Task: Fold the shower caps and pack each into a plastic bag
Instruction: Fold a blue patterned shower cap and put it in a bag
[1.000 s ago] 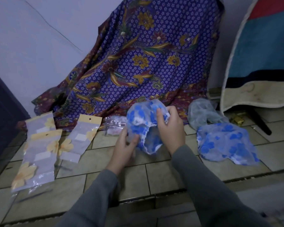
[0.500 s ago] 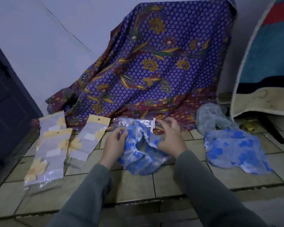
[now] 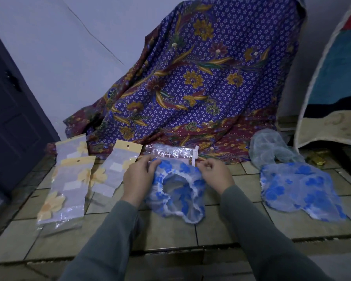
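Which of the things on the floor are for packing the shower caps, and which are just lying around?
For the job:
- blue shower cap, held by left hand and right hand
- clear plastic bag behind it
- second blue cap
- pale cap
- yellow-flowered packets

Just lying about:
- patterned cloth
- striped rug
- dark door

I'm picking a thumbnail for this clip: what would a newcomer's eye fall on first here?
First the big purple floral cloth draped at the back, filling the upper middle. Then, front and centre on the tiled floor, the blue-flowered shower cap spread open side up, with the left hand and right hand holding its far edge. Yellow-flowered plastic bags lie to the left, and another blue cap to the right.
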A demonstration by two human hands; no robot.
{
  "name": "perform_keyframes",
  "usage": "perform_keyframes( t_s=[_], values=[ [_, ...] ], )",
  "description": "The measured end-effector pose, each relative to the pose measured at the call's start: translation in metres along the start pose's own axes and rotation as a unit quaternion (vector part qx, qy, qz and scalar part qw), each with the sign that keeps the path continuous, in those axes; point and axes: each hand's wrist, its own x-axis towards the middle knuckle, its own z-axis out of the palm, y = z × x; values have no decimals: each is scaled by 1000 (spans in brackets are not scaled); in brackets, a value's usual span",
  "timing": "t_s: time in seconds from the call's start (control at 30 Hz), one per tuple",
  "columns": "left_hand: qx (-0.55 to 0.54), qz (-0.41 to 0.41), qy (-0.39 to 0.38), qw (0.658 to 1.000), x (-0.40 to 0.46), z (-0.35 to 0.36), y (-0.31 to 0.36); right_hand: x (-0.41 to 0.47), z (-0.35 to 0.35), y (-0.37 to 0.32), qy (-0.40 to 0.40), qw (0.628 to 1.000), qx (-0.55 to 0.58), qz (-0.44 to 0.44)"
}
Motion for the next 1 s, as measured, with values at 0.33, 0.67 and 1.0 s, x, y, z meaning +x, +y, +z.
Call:
perform_keyframes(
  t_s=[0.33, 0.67, 1.0],
  values=[
    [-193, -125, -77, 970, 10, 6, 1, 9, 4, 0, -80, 984, 157, 25],
    [-233, -173, -24, 957, -6, 20, -10, 14, 15, 30, -78, 851, 440, 277],
    [-216, -213, -46, 952, -20, 40, -17, -52, 16, 47, 71, 953, 134, -261]
  ],
)
